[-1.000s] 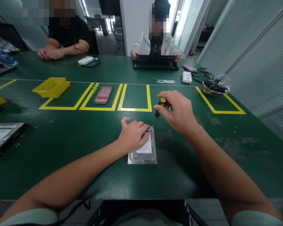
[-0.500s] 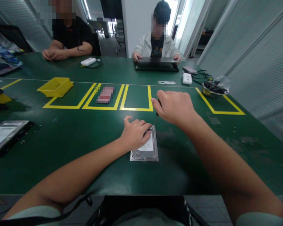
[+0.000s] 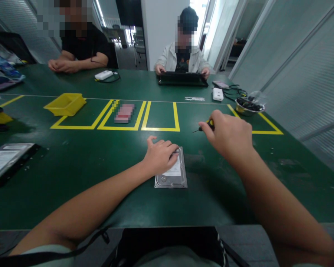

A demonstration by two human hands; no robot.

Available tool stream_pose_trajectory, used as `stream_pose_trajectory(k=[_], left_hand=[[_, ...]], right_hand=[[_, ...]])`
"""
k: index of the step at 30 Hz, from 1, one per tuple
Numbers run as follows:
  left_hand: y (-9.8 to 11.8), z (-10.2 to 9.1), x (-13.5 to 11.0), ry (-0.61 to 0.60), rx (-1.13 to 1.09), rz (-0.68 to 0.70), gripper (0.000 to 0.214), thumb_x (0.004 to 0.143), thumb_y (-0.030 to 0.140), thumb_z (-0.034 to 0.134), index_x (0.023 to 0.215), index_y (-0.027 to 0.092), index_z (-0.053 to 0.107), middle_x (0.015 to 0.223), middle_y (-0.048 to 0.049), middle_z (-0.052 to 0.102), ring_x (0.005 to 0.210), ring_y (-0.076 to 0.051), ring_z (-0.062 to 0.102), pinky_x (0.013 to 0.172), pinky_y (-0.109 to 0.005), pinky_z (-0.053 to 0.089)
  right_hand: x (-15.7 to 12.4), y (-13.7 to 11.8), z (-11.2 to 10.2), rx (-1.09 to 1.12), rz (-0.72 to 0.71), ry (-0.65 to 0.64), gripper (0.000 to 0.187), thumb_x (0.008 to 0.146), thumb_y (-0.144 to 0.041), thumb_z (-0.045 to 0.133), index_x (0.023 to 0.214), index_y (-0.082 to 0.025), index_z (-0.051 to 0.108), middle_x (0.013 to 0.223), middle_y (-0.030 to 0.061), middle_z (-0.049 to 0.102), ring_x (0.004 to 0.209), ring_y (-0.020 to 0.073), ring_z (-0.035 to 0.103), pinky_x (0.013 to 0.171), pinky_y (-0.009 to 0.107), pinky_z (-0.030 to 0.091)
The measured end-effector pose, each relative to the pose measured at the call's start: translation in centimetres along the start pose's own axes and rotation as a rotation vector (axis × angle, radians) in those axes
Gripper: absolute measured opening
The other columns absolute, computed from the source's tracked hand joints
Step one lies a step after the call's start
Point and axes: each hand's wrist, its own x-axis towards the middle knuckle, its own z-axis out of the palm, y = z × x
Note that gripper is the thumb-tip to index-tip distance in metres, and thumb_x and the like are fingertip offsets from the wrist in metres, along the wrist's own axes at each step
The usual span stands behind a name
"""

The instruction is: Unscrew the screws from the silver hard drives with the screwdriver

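A silver hard drive [image 3: 173,175] lies flat on the green table [image 3: 100,167] in front of me. My left hand [image 3: 160,155] rests on its far end with the fingers curled over it, pressing it down. My right hand [image 3: 228,137] hovers to the right of the drive, closed around a small screwdriver [image 3: 202,128] with a black and yellow handle. The screwdriver's thin tip points left, clear of the drive.
Yellow tape boxes [image 3: 160,118] mark the table's middle, one holding a yellow bin [image 3: 65,104]. Another hard drive [image 3: 5,161] lies at the left. A metal bowl [image 3: 249,105] sits at the right. Two other people sit across the table, one with hands on a black tray [image 3: 182,79].
My right hand has lifted the screwdriver off the drive's far corner and swung it away to the right. My left hand has stayed on the drive.
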Motion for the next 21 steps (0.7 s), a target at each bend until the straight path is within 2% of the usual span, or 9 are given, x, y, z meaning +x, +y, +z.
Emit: stream_pose_trajectory(k=[2,4,8,10,15,21], left_hand=[[0.1,-0.1,0.0,-0.013,0.001,-0.006,0.026,0.095,0.036,0.047,0.109,0.028,0.067,0.100,-0.0035,0.071,0.095,-0.027,0.062,0.100,-0.060,0.019],[0.1,-0.1,0.0,-0.026,0.000,-0.014,0.027,0.095,0.036,0.047,0.110,0.028,0.067,0.101,-0.0035,0.071,0.096,-0.027,0.061,0.102,-0.059,0.018],[0.3,-0.1,0.0,-0.039,-0.005,-0.030,0.027,0.094,0.037,0.046,0.110,0.028,0.067,0.101,-0.0030,0.072,0.097,-0.027,0.061,0.103,-0.059,0.017],[0.3,-0.1,0.1,-0.040,-0.012,-0.036,0.027,0.094,0.038,0.047,0.109,0.029,0.067,0.102,-0.0029,0.072,0.098,-0.027,0.062,0.103,-0.059,0.016],[0.1,-0.1,0.0,-0.035,-0.052,-0.082,0.025,0.093,0.043,0.051,0.108,0.029,0.066,0.104,-0.0016,0.073,0.099,-0.026,0.063,0.105,-0.060,0.013],[0.2,0.1,-0.1,-0.025,-0.090,-0.126,0.025,0.092,0.044,0.052,0.107,0.029,0.066,0.106,-0.0012,0.074,0.102,-0.027,0.063,0.108,-0.060,0.008]], right_hand=[[-1.9,-0.1,0.6,-0.114,0.019,-0.137,0.036,0.092,-0.054,0.054,0.082,-0.019,0.053,0.067,0.0077,0.065,0.056,0.0192,0.057,0.050,0.030,0.016],[-3.7,-0.4,1.3,-0.189,0.012,-0.255,0.031,0.097,-0.048,0.047,0.088,-0.019,0.052,0.075,0.0079,0.067,0.064,0.0212,0.063,0.050,0.030,0.018],[-6.3,-1.0,3.0,-0.154,0.036,-0.468,0.025,0.099,-0.042,0.039,0.098,-0.019,0.049,0.090,0.0088,0.070,0.083,0.0265,0.069,0.054,0.029,0.029],[-6.9,-1.0,4.1,-0.117,0.055,-0.575,0.024,0.098,-0.041,0.040,0.106,-0.019,0.048,0.092,0.0090,0.071,0.083,0.0282,0.070,0.057,0.029,0.035],[-7.1,-0.5,6.1,-0.053,0.072,-0.675,0.028,0.098,-0.042,0.038,0.112,-0.019,0.045,0.086,0.0097,0.072,0.076,0.0294,0.072,0.061,0.033,0.044],[-7.1,0.0,6.4,0.009,0.089,-0.698,0.030,0.100,-0.044,0.031,0.113,-0.020,0.043,0.088,0.0102,0.072,0.081,0.0312,0.072,0.064,0.036,0.048]])
